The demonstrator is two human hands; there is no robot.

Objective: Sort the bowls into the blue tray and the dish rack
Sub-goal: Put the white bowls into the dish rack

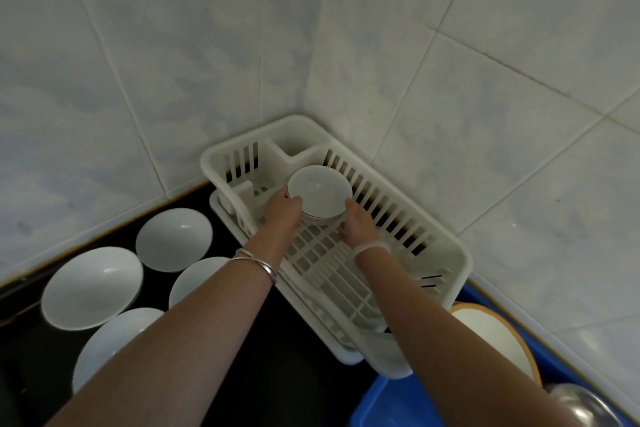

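Note:
A small white bowl with a thin rim line sits tilted inside the white plastic dish rack, near its far end. My left hand grips the bowl's left rim and my right hand holds its right side. On the black counter to the left lie several larger white bowls, all facing up. At the lower right the blue tray holds an orange-rimmed white bowl and a metal bowl, both partly hidden by my right arm.
The rack stands in the corner where two grey tiled walls meet. A cutlery compartment is at the rack's far end. The black counter shows between the bowls and the rack.

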